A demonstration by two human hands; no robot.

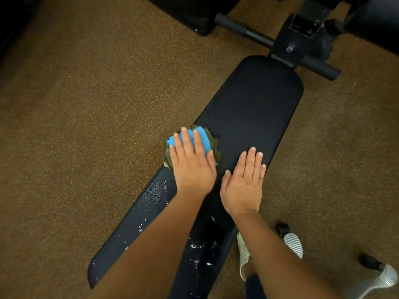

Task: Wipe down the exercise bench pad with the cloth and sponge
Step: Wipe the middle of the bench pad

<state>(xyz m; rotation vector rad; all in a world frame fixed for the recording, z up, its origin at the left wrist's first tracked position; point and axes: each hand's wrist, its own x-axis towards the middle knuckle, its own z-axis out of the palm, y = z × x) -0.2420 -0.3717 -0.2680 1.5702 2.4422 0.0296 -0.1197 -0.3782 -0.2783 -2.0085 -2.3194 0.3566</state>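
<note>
A long black bench pad (252,108) runs from the bottom left to the upper right. My left hand (192,162) presses flat on a blue sponge (204,138) that lies on an olive-green cloth (212,145) at the pad's left edge, around its middle. My right hand (244,182) rests flat on the pad beside it, fingers together and holding nothing. White specks and cracked patches mark the near part of the pad under my forearms.
Brown speckled flooring (86,104) surrounds the bench. The black frame with a crossbar (302,44) stands at the pad's far end. A foot in a light shoe (243,253) and a grey pedal-like footplate (293,244) lie at the lower right.
</note>
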